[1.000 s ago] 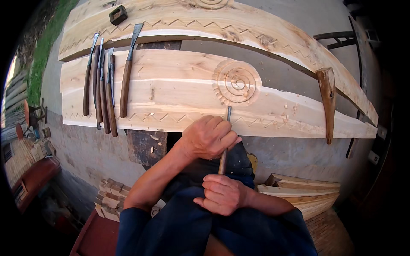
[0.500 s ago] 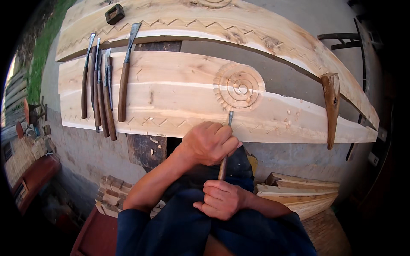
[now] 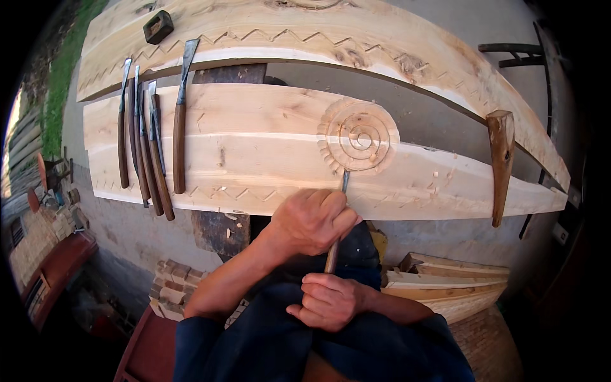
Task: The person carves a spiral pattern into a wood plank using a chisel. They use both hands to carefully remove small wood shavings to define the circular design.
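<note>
My left hand [image 3: 313,219] is closed around the upper shaft of a gouge [image 3: 331,258], near the board's front edge. Lower down, my right hand [image 3: 331,301] wraps the end of its wooden handle, close to my body. The gouge's narrow steel blade points away from me, its tip at the lower scalloped rim of a round spiral carving [image 3: 363,138]. That carving is cut into a pale wooden board [image 3: 261,159] with a zigzag line along its near edge. Notches show along the carving's left and top rim. My left fist hides the gouge's middle.
Several wood-handled chisels [image 3: 144,146] lie across the board's left part, with a broader chisel [image 3: 181,127] beside them. A wooden mallet [image 3: 501,169] rests on the right end. Beyond lies a second zigzag-carved board [image 3: 305,38] bearing a dark hollow block [image 3: 158,27]. Wood pieces [image 3: 445,286] are stacked at lower right.
The view has shifted a little, so the boards and tools sit slightly lower. Both hands keep their grip on the gouge, and its tip stays by the carving's lower rim.
</note>
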### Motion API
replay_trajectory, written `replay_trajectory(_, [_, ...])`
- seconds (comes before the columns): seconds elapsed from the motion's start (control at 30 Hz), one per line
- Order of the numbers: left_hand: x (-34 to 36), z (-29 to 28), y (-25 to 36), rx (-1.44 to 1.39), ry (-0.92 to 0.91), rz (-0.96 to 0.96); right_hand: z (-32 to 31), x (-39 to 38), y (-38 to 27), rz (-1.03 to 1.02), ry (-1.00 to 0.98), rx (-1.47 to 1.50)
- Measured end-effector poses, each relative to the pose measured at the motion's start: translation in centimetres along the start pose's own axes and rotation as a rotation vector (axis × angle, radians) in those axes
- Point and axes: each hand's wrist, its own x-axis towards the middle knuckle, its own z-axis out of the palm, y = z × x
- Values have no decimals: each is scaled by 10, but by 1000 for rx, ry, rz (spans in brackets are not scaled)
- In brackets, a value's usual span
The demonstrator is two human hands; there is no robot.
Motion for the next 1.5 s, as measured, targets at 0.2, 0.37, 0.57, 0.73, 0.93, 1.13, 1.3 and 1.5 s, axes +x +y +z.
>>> replay_trajectory(0.2, [-4, 2, 0, 14, 10, -11, 2, -1, -3, -6, -12, -15])
replay_trajectory(0.37, [-6, -2, -1, -78, 120, 38, -4, 0, -10, -53, -34, -35])
replay_trajectory(0.57, [-8, 4, -3, -9, 99, 163, -6, -2, -20, 24, -45, -8])
replay_trajectory(0.73, [-10, 4, -3, -2, 90, 153, -3, -2, -20, 29, -49, -3])
replay_trajectory(0.93, [-8, 4, -2, 10, 95, 143, -3, -1, -18, 30, -32, 0])
replay_trajectory(1.13, [-7, 4, -2, -1, 93, 116, -2, 0, -17, 32, -24, 21])
replay_trajectory(1.3, [-6, 1, -2, -19, 82, 91, 1, 5, -16, 36, 2, 9])
replay_trajectory(1.5, [-4, 1, -1, -25, 46, 52, -2, 6, -9, 32, -36, 3])
